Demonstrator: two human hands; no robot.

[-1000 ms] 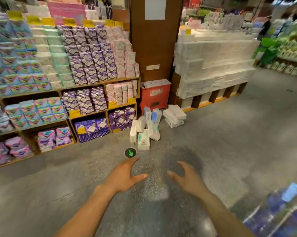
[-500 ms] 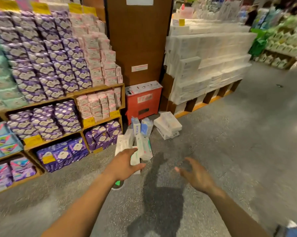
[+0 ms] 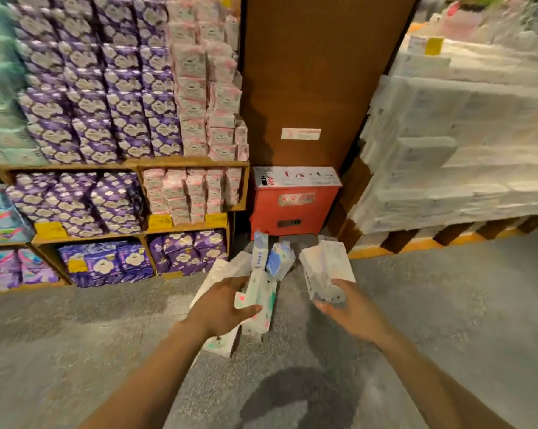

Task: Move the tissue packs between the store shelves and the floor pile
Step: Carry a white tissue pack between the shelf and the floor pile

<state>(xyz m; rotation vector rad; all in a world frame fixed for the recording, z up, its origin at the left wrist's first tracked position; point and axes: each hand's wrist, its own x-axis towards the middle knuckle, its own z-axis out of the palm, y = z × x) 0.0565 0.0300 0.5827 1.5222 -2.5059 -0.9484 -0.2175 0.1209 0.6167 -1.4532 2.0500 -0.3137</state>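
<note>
The floor pile of tissue packs lies on the grey floor in front of a red box. My left hand is on its left side, with fingers and thumb closed around the edge of a white pack with pink and green print. My right hand grips the near end of a stack of white packs at the right of the pile. The wooden store shelves on the left hold purple, pink and teal packs. The picture is blurred by motion.
A red metal box stands against a brown pillar just behind the pile. On the right, a pallet carries a tall block of white wrapped packs. Open grey floor stretches to the right and towards me.
I have moved closer to the pile and the view has tilted down. Both hands have gone forward from open air onto the packs, the left onto the printed pack, the right onto the white stack.
</note>
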